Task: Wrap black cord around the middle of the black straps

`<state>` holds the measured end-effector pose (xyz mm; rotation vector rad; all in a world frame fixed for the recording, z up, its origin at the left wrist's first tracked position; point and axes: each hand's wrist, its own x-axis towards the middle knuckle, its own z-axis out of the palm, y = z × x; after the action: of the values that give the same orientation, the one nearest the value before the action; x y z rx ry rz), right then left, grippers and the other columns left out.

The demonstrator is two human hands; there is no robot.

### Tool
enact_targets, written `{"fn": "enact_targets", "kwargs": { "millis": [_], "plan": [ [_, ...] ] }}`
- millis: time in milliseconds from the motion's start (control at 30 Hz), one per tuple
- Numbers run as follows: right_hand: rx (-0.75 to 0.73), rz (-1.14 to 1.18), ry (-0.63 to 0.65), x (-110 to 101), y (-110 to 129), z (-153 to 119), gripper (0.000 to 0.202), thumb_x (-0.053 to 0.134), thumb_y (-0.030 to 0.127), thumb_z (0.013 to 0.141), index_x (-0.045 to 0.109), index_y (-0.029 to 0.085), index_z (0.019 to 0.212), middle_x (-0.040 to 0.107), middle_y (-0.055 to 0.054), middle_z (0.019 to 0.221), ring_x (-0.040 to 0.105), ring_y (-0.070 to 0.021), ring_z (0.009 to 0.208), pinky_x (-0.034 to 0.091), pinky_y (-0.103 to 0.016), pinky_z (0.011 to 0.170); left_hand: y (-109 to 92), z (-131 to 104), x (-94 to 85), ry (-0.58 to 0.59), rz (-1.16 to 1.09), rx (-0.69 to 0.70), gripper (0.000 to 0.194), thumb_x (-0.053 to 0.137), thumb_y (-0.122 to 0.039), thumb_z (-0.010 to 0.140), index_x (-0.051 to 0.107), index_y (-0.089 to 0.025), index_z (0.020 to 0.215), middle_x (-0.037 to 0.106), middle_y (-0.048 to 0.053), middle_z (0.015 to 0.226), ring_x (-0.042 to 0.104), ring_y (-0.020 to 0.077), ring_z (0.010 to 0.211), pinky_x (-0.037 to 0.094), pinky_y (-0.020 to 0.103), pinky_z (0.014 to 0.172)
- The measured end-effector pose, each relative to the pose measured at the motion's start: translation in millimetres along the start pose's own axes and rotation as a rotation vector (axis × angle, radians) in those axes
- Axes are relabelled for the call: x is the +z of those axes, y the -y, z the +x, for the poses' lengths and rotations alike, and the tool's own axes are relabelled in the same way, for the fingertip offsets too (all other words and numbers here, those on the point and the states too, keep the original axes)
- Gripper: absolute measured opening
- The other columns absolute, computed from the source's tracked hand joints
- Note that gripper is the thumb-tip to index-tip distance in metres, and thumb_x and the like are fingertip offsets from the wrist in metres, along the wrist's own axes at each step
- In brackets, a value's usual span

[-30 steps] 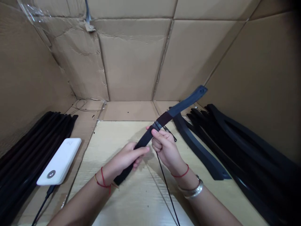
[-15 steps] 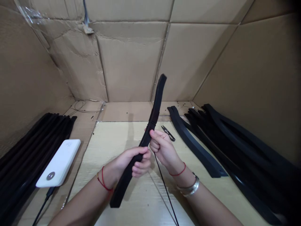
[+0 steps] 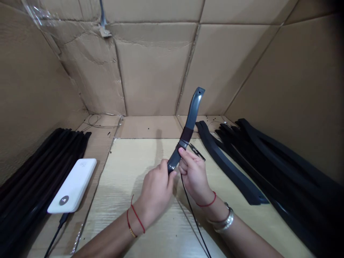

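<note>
Left hand wraps the lower part of a dark curved strip; right hand, nearer its far tip, pinches mid-length. Its long axis points toward one o'clock.

One left hand, one right hand, one held strip, one hanging cord, one snipper, one power bank, one cable
</note>
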<state>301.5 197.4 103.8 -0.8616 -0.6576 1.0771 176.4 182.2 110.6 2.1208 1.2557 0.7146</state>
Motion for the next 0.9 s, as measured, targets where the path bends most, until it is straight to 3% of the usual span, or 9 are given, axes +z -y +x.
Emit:
{"fn": "enact_targets", "kwargs": {
  "millis": [133, 333, 400, 500, 567, 633, 800, 833, 900],
  "plan": [
    [0.059, -0.052, 0.048, 2, 3, -2, 0.026, 0.081, 0.034, 0.07, 0.064, 0.015, 0.072, 0.022, 0.012, 0.046, 0.011, -0.0045, 0.041, 0.008, -0.021, 0.036, 6, 8, -4.7, -0.017, -0.059, -0.074, 0.022, 0.057, -0.041, 0.084, 0.053, -0.02, 0.087, 0.058, 0.002, 0.069, 0.054, 0.0195, 0.061, 0.031, 0.027, 0.054],
    [0.135, -0.016, 0.216, 2, 14, -2, 0.033, 0.08, 0.035, 0.072, 0.07, 0.014, 0.095, 0.016, 0.013, 0.049, 0.006, -0.0043, 0.043, 0.005, -0.02, 0.037, 17, 21, -33.4, 0.471, -0.721, -0.1, 0.036, 0.061, -0.052, 0.078, 0.042, -0.022, 0.071, 0.031, -0.009, 0.056, 0.029, 0.0083, 0.044, 0.024, 0.022, 0.042],
    [0.092, -0.018, 0.18, 2, 14, -1, 0.032, 0.081, 0.033, 0.071, 0.07, 0.013, 0.094, 0.017, 0.013, 0.05, 0.006, -0.0042, 0.043, 0.005, -0.021, 0.038, 18, 21, -30.4, 0.331, -0.621, -0.137, 0.032, 0.061, -0.049, 0.079, 0.046, -0.021, 0.074, 0.038, -0.008, 0.057, 0.035, 0.0097, 0.047, 0.027, 0.023, 0.045],
    [0.024, -0.007, 0.11, 1, 12, 1, 0.029, 0.082, 0.034, 0.07, 0.068, 0.014, 0.086, 0.019, 0.012, 0.051, 0.007, -0.0044, 0.044, 0.006, -0.021, 0.038, 18, 18, -16.4, -0.114, -0.238, -0.123, 0.023, 0.059, -0.039, 0.081, 0.046, -0.021, 0.075, 0.046, -0.003, 0.065, 0.043, 0.0139, 0.06, 0.03, 0.025, 0.055],
    [-0.006, -0.019, 0.114, 0, 11, 4, 0.028, 0.081, 0.036, 0.071, 0.066, 0.015, 0.08, 0.019, 0.012, 0.051, 0.008, -0.0047, 0.044, 0.006, -0.021, 0.038, 18, 16, -8.8, -0.195, -0.19, -0.112, 0.021, 0.055, -0.037, 0.085, 0.045, -0.021, 0.076, 0.044, -0.002, 0.067, 0.04, 0.0144, 0.061, 0.027, 0.026, 0.057],
    [0.005, -0.04, 0.171, -3, 12, 7, 0.028, 0.08, 0.038, 0.072, 0.064, 0.016, 0.076, 0.019, 0.012, 0.051, 0.009, -0.0049, 0.044, 0.007, -0.022, 0.039, 19, 15, -6.5, -0.049, -0.352, -0.138, 0.029, 0.047, -0.045, 0.088, 0.041, -0.022, 0.072, 0.036, -0.004, 0.062, 0.034, 0.0128, 0.055, 0.026, 0.025, 0.053],
    [0.114, -0.101, 0.382, -9, 19, 12, 0.033, 0.076, 0.042, 0.075, 0.069, 0.012, 0.088, 0.018, 0.012, 0.05, 0.01, -0.0054, 0.045, 0.006, -0.023, 0.041, 21, 15, -14.4, 0.553, -0.825, -0.226, 0.047, 0.03, -0.066, 0.088, 0.038, -0.023, 0.071, 0.024, -0.009, 0.054, 0.023, 0.0099, 0.044, 0.025, 0.023, 0.044],
    [0.105, -0.104, 0.373, -9, 19, 12, 0.035, 0.076, 0.041, 0.075, 0.07, 0.011, 0.093, 0.018, 0.012, 0.05, 0.009, -0.0055, 0.045, 0.006, -0.023, 0.041, 21, 15, -15.0, 0.544, -0.813, -0.219, 0.045, 0.035, -0.066, 0.087, 0.039, -0.023, 0.073, 0.026, -0.008, 0.054, 0.025, 0.0099, 0.044, 0.026, 0.023, 0.045],
    [0.068, -0.089, 0.3, -9, 19, 11, 0.035, 0.076, 0.039, 0.075, 0.071, 0.011, 0.096, 0.018, 0.012, 0.05, 0.008, -0.0058, 0.045, 0.006, -0.023, 0.041, 20, 14, -13.4, 0.286, -0.597, -0.183, 0.037, 0.048, -0.058, 0.085, 0.044, -0.022, 0.079, 0.036, -0.006, 0.058, 0.034, 0.0114, 0.049, 0.029, 0.023, 0.05]
  ]
}}
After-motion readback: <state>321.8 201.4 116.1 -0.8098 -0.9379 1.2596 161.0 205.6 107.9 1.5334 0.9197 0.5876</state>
